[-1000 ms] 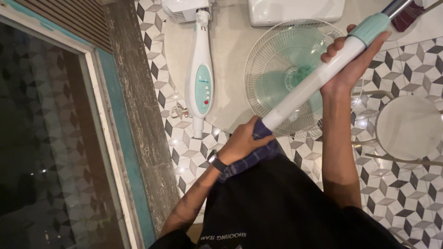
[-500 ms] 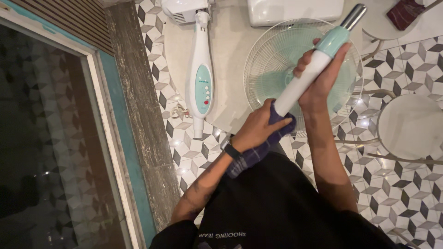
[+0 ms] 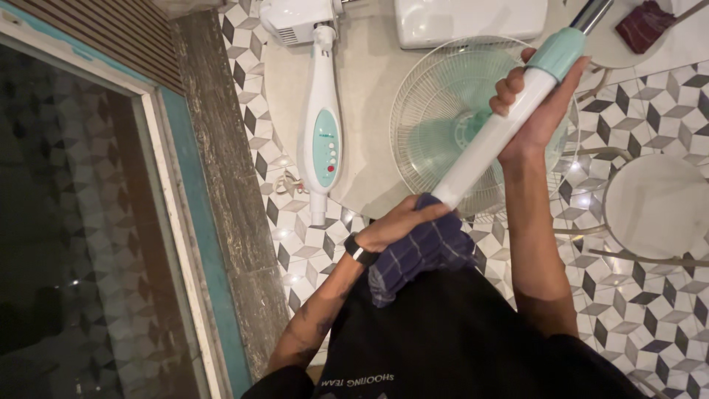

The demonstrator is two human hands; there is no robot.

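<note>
I hold a white fan pole (image 3: 496, 142) with a mint green collar and a metal tube at its upper end, slanted from lower left to upper right. My right hand (image 3: 541, 107) grips the pole just below the green collar. My left hand (image 3: 402, 224), with a black watch at the wrist, presses a dark blue checked cloth (image 3: 419, 251) around the pole's lower end. The cloth hangs down over my dark clothing.
On the patterned tile floor lie a fan grille with green blades (image 3: 450, 111), a white fan body with a green button panel (image 3: 322, 125), a white base (image 3: 473, 18) and a round white stool (image 3: 656, 205). A dark glass door (image 3: 74, 222) runs along the left.
The pole has swung up and right again after dipping down. My left hand slid the cloth down to the pole's lower end, and my right hand moved up and right with the pole.
</note>
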